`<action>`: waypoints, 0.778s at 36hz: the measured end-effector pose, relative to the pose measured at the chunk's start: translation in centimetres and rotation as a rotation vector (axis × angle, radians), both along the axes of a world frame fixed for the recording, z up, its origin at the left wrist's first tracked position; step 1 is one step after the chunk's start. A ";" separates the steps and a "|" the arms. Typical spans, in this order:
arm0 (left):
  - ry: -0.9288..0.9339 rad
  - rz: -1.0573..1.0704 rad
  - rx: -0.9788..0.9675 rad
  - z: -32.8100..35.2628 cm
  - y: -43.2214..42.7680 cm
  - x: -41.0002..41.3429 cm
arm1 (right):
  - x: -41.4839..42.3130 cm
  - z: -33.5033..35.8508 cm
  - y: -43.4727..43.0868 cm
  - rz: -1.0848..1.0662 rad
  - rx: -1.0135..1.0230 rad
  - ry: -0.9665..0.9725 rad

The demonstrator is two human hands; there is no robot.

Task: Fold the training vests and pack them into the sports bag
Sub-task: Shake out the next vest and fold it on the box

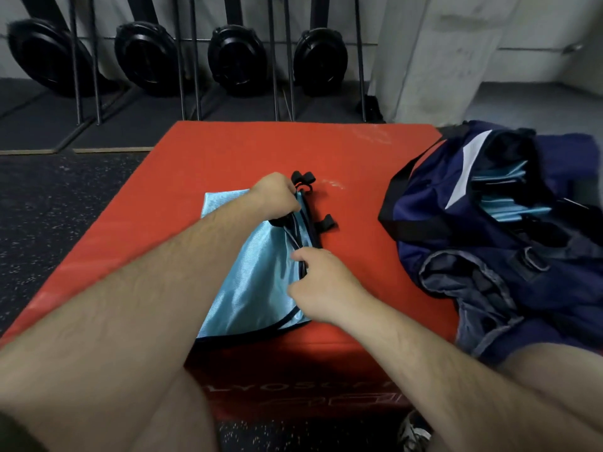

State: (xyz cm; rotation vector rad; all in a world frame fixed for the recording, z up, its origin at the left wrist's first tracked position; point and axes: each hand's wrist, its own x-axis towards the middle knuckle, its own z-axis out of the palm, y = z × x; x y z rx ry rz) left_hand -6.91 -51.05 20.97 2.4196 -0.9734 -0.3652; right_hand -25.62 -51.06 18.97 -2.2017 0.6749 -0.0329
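A shiny light-blue training vest [254, 272] with black trim lies on the red padded box [235, 148], folded lengthwise, its black straps sticking out to the right. My left hand [279, 195] grips the vest's far right edge by the black trim. My right hand [321, 283] pinches the same edge nearer to me. At the right, the navy sports bag [463, 203] lies open on the box's corner, and several folded light-blue vests [509, 203] show inside it.
Black weight plates [150, 57] lean in a metal rack against the far wall. Dark rubber floor surrounds the box. A concrete pillar [434, 53] stands behind the bag. A shoe [412, 432] shows at the bottom edge.
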 end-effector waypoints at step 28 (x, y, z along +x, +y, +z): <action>-0.078 -0.276 0.229 -4.4 0.5 0.9 | -1.1 -0.9 -3.1 0.165 -0.220 0.320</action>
